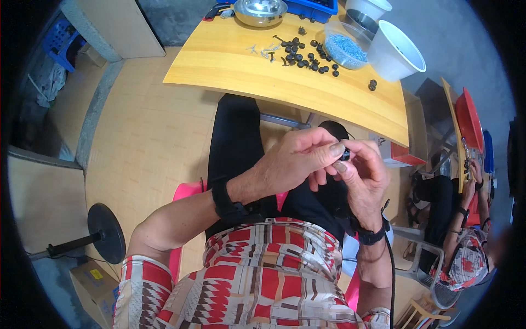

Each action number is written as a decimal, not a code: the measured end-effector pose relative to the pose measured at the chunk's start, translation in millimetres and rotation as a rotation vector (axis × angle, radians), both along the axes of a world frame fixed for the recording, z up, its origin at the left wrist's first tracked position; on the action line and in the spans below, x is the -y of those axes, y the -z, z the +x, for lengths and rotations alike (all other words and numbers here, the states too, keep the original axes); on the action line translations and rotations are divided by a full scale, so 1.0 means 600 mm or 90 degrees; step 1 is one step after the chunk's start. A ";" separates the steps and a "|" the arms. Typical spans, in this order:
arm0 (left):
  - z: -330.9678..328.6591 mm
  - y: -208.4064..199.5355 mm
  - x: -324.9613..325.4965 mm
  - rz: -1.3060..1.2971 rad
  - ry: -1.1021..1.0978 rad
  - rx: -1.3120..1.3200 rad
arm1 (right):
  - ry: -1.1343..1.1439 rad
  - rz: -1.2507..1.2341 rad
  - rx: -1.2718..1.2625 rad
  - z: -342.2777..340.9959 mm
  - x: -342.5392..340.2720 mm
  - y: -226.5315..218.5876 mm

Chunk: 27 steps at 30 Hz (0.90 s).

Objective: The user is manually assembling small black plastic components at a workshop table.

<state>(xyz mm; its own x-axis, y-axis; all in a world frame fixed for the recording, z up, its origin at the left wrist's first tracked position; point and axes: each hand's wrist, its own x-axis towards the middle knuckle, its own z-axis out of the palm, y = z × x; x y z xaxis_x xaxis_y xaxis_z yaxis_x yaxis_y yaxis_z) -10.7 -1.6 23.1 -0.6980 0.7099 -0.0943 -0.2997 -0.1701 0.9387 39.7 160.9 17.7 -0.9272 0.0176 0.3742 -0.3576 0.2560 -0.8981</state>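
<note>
Above my lap, my left hand and my right hand meet with their fingertips together. Pinched between the thumbs and fingers of both is a small black part, mostly covered, so its exact shape cannot be made out. Both hands are closed on it. Beyond them, on the yellow wooden table, lies a loose group of small black round parts. Left of that group are several small silvery pieces. Two black parts sit apart, nearer the table's right edge.
At the table's far side stand a steel bowl, a blue tray, a clear tub of light blue pieces and a white bucket. A black round-based stand is at my left. Another person sits at right, beside a red basin.
</note>
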 end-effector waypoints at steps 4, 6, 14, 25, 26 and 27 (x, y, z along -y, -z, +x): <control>-0.003 0.006 0.002 -0.005 -0.008 -0.044 | 0.006 -0.018 0.018 0.004 -0.001 0.003; -0.003 0.009 0.002 -0.004 -0.015 -0.045 | 0.001 -0.008 -0.003 0.001 -0.002 0.002; -0.004 0.009 0.003 0.033 -0.050 -0.039 | 0.021 0.031 0.002 0.003 -0.001 -0.004; -0.008 0.020 0.001 0.070 -0.067 -0.024 | 0.045 0.003 0.047 0.005 0.003 -0.004; -0.007 0.020 0.001 0.077 -0.060 -0.011 | 0.045 0.004 0.047 0.005 0.002 -0.001; -0.007 0.021 0.001 0.078 -0.059 -0.011 | 0.040 -0.023 0.043 0.005 0.000 0.003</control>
